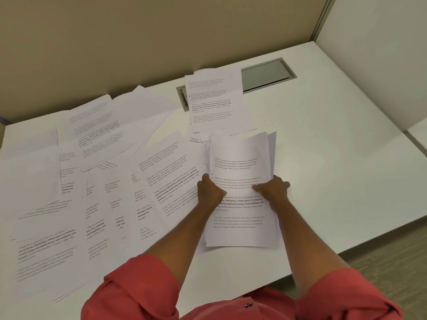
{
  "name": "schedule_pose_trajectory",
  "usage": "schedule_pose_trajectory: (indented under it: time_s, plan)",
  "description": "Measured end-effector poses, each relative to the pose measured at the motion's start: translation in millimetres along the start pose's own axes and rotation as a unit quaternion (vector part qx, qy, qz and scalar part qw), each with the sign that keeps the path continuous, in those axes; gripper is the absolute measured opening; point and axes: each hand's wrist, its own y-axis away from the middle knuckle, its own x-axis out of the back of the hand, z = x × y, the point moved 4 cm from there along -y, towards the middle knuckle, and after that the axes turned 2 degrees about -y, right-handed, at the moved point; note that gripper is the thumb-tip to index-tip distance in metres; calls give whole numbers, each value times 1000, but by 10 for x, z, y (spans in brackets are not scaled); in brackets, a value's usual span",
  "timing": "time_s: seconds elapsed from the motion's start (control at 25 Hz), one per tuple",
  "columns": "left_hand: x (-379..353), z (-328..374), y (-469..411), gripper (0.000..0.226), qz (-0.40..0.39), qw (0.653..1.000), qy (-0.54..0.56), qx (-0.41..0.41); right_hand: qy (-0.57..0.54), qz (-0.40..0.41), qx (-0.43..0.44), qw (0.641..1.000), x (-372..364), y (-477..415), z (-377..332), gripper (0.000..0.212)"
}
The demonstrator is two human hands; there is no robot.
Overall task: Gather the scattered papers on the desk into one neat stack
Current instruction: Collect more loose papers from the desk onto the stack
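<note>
Red sleeves [138, 285]; left hand [211, 190], right hand [273, 190] grip printed stack [240, 158], edges fanned.

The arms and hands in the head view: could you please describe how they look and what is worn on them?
The left hand and right hand are bare, with no gloves, and the forearms are uncovered. The left sleeve and right sleeve are coral-red, bunched up near the elbows. They belong to a matching shirt with a small dark button.
</note>
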Motion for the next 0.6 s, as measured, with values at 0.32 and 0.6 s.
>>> schedule_pose_trajectory:
  time_s: [0.32, 0.6]
  plan:
    - [117, -83, -99, 61, -75, 948, 305, 54, -78, 24, 85, 993, 184, 158, -187, 52]
    - [462, 392, -508, 40, -40, 936, 348, -9, -227, -79, 41, 970, 252, -274, -729, 61]
